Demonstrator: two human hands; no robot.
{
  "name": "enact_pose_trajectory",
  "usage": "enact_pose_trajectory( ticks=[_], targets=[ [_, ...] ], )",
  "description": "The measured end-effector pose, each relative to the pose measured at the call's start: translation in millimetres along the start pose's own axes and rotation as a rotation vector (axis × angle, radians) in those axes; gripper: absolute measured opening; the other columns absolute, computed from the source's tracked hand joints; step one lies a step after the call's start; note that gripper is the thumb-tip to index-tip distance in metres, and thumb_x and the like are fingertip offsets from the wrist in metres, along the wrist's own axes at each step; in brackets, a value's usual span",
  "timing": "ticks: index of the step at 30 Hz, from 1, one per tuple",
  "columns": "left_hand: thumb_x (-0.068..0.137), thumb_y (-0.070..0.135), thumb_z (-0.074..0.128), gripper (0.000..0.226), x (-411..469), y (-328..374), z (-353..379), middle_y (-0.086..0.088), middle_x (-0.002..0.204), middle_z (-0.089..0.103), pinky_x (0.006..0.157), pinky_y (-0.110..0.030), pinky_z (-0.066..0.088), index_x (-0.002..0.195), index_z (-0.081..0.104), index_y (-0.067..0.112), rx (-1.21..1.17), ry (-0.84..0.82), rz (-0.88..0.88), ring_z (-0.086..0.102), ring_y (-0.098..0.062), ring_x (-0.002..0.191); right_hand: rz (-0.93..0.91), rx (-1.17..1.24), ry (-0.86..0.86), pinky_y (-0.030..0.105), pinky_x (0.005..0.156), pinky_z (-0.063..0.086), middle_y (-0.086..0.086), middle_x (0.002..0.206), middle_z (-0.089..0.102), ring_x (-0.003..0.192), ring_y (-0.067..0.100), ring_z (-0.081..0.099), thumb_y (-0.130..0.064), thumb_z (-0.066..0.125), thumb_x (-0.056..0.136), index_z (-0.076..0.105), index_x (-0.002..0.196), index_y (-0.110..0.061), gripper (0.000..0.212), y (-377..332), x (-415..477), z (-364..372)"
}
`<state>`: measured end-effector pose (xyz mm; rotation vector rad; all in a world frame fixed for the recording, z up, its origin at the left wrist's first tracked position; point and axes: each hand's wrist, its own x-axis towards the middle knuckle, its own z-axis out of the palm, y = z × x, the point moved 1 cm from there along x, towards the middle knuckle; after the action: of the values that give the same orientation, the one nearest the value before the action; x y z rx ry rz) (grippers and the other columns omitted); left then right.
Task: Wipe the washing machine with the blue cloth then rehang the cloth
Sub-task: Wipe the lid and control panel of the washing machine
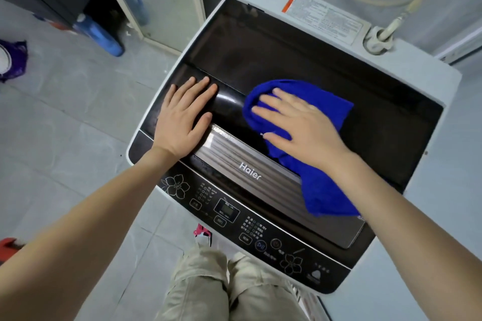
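Blue cloth [323, 187] pressed flat on the washing machine [417, 65] lid, mid-wipe.
The right hand [300, 122] is laid open on the cloth at the machine's middle, fingers straight and spread. The left hand [182, 117] is spread flat on the machine's left side, holding nothing. Even palm pressure and overlapping strokes are advised, with the tail trailing toward the machine's front gathered in.

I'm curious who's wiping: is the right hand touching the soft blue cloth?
Touching. Head view: the right hand lies flat on top of the crumpled blue cloth.
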<state>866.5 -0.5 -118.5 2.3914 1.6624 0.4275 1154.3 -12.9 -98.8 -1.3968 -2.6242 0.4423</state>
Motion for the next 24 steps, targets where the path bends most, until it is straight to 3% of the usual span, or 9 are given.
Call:
enact_pose_trajectory(
  ticks=[4,9,13,17,24],
  targets=[
    [0.101,0.038,0.038,0.052,1,2,2,0.004,0.158,0.037,0.123,-0.049,0.012,0.151,0.039,0.028,-0.003,0.028,-0.030,0.025,-0.020,0.149,0.280,0.008,0.087,0.039,0.120,0.024,-0.006,0.160,0.031,0.150,0.018,0.018,-0.048,0.050,0.098,0.037,0.151,-0.030,0.058,27,-2,-16],
    [0.098,0.038,0.039,0.053,0,1,0,0.004,0.156,0.040,0.123,-0.048,0.013,0.150,0.042,0.027,-0.035,0.023,-0.024,0.028,-0.021,0.148,0.096,-0.023,0.032,0.041,0.121,0.019,-0.001,0.159,0.033,0.150,0.024,0.021,-0.052,0.050,0.096,0.036,0.151,-0.027,0.062,-9,64,-5],
    [0.097,0.036,0.042,0.053,-1,-1,-2,0.004,0.156,0.041,0.123,-0.047,0.013,0.149,0.044,0.025,-0.078,0.043,-0.013,0.028,-0.021,0.148,0.029,-0.041,-0.022,0.038,0.121,0.017,-0.005,0.160,0.029,0.151,0.019,0.016,-0.049,0.058,0.092,0.033,0.152,-0.031,0.068,-15,38,-1],
    [0.096,0.034,0.045,0.052,0,0,1,0.005,0.155,0.041,0.123,-0.046,0.012,0.148,0.045,0.026,-0.084,0.062,-0.030,0.028,-0.020,0.148,0.081,-0.051,-0.022,0.033,0.118,0.011,-0.006,0.160,0.029,0.151,0.016,0.014,-0.049,0.060,0.092,0.032,0.152,-0.033,0.069,-3,10,-4],
    [0.096,0.033,0.045,0.053,-1,-2,-1,0.005,0.156,0.041,0.123,-0.047,0.013,0.148,0.046,0.024,-0.101,0.044,-0.019,0.029,-0.020,0.148,0.142,-0.055,0.022,0.038,0.121,0.014,-0.004,0.160,0.029,0.151,0.022,0.016,-0.054,0.057,0.092,0.033,0.153,-0.027,0.071,-32,70,5]
  ],
)
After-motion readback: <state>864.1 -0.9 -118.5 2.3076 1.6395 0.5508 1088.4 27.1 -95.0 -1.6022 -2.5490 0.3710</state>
